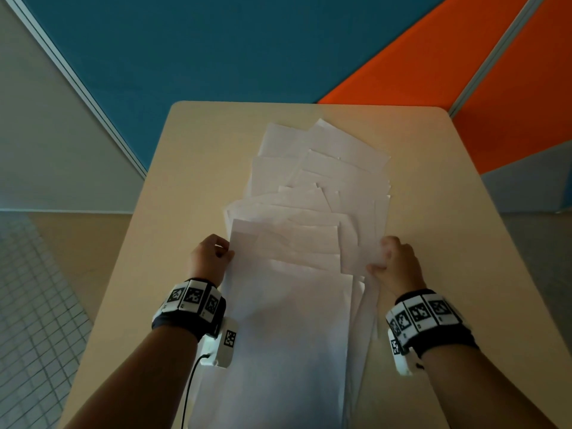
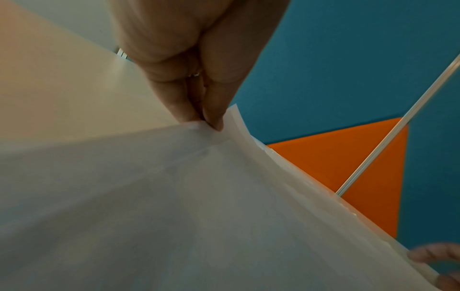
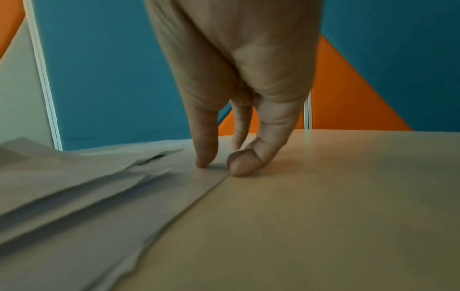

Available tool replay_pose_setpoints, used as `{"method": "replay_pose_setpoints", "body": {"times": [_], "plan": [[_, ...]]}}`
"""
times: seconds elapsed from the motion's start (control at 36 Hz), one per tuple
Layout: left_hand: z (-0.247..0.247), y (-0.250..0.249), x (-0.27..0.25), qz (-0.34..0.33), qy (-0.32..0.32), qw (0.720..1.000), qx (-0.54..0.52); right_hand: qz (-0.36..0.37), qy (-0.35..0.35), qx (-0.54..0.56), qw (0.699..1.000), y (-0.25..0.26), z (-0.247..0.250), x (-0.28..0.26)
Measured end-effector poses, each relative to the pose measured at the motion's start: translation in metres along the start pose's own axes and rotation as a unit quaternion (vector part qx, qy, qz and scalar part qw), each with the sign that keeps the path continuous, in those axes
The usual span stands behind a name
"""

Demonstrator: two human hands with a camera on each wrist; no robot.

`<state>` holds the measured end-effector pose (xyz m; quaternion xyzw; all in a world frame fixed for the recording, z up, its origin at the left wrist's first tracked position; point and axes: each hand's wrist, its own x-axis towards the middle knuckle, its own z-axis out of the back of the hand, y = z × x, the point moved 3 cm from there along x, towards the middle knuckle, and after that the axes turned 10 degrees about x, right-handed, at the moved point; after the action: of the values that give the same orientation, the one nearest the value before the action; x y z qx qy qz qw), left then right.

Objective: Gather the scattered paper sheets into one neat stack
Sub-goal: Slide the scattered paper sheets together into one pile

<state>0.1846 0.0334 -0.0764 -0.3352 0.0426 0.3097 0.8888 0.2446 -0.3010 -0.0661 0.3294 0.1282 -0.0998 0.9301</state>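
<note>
Several white paper sheets (image 1: 312, 193) lie overlapped in a long, loose pile down the middle of the beige table (image 1: 185, 181). My left hand (image 1: 227, 250) pinches the left edge of a near sheet (image 1: 288, 308). In the left wrist view the fingers (image 2: 211, 122) pinch its corner, and the lifted paper (image 2: 174, 196) fills the lower picture. My right hand (image 1: 379, 263) grips the pile's right edge. There the right hand (image 3: 221, 167) has its thumb on a sheet (image 3: 74, 187), with a curled fingertip (image 3: 242, 165) at that sheet's edge on the table (image 3: 323, 196).
Blue (image 1: 216, 51) and orange (image 1: 510, 88) partition panels stand right behind the table's far edge. Bare tabletop runs along both sides of the pile. Tiled floor (image 1: 37, 305) lies to the left, below the table edge.
</note>
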Motion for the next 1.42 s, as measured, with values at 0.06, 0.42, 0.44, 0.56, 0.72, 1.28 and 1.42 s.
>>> {"method": "replay_pose_setpoints", "body": {"times": [0.06,0.42,0.44,0.56,0.72,1.28,1.42], "plan": [[0.000,0.001,0.001,0.002,0.002,1.000,-0.004,0.013,0.000,-0.011,1.000,0.003,-0.001,0.001],[0.001,0.001,0.000,0.002,0.018,1.000,-0.010,0.039,-0.004,-0.046,0.998,0.005,-0.002,0.001],[0.001,0.001,0.000,0.003,0.020,1.000,-0.010,0.048,-0.006,-0.044,0.998,0.003,-0.003,0.000],[0.002,0.001,0.001,0.006,0.028,0.999,-0.021,0.051,-0.008,-0.037,0.998,-0.001,-0.005,-0.004],[0.003,0.001,0.002,-0.001,0.046,0.998,-0.030,0.006,-0.008,0.002,1.000,0.001,-0.005,-0.001],[0.003,-0.011,-0.001,-0.027,0.023,0.998,0.055,0.110,0.012,0.039,0.993,0.080,-0.019,0.032],[0.001,-0.006,0.001,-0.028,0.030,0.997,0.060,0.133,0.058,0.029,0.989,0.086,-0.026,0.036]]}}
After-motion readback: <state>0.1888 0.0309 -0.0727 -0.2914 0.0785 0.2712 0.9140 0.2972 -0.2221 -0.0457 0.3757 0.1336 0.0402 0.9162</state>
